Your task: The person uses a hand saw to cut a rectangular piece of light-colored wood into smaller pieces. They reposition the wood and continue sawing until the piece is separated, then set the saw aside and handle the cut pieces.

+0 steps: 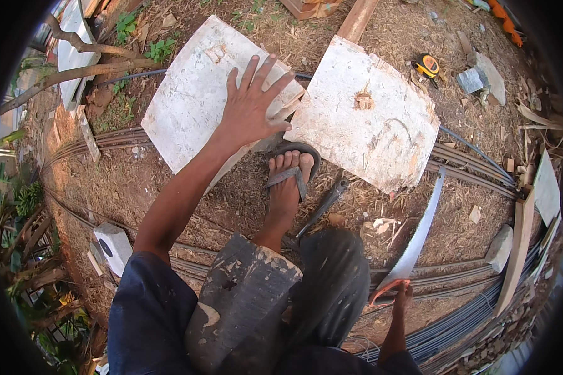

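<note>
My left hand [251, 107] is spread flat over the right side of a worn white board [184, 90], fingers apart; whether it presses on the surface I cannot tell. A second white board [350, 75], rough and chipped along its edges, lies just right of it, their near corners close together. Down at the right, my right hand [401, 301] is closed around the orange handle of a hand saw [419, 231]. Its long blade points away from me, the tip near the second board's lower right corner. My sandalled foot [288, 178] stands between the boards.
A dark-handled tool [324, 207] lies by my foot. Beyond the right board sits a yellow and black tape measure [427, 65]. Bundled rods [463, 331] run along the lower right, beside a timber plank [518, 250]. A pale block [112, 245] rests at left, and branches [84, 72] reach in.
</note>
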Demonstrator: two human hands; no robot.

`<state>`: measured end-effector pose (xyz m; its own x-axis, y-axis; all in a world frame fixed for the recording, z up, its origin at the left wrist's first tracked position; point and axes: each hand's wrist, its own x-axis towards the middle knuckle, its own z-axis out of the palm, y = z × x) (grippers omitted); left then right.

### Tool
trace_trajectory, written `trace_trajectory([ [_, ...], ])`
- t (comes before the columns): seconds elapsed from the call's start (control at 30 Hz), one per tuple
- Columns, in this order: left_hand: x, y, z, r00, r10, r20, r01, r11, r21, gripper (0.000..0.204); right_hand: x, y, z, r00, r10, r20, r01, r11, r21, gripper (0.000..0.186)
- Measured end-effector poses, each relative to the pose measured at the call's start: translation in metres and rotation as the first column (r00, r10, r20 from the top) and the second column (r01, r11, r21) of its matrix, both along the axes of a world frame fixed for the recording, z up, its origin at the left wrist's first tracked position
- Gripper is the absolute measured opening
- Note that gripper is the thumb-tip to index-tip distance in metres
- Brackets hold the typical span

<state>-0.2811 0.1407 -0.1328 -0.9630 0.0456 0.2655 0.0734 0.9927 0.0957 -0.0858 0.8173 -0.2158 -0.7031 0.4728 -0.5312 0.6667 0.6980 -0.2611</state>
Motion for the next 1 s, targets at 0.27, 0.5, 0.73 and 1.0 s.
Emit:
trace_trajectory([
  [0.27,-0.022,0.0,0.006,0.927,0.006,0.375,-0.036,0.997,0.074,0.069,0.007,0.009,-0.013,0.994,0.097,-0.054,-0.094,0.994,0.061,0.047],
  [0.5,-0.005,0.005,-0.007,0.961,0.072,0.268,-0.094,0.993,0.071,0.086,-0.008,-0.034,0.006,0.949,0.212,-0.235,-0.1,0.904,0.415,0.05],
  [0.73,0.08,0.049,-0.009,0.986,0.133,-0.098,-0.076,0.891,0.447,0.037,-0.121,-0.187,0.041,0.906,-0.099,-0.41,-0.126,0.864,-0.487,0.047],
  [1.0,0.044,0.109,-0.023,0.716,0.425,0.554,-0.644,0.097,0.759,0.035,-0.23,-0.336,0.011,0.579,-0.718,0.385,0.39,-0.171,-0.905,0.043],
])
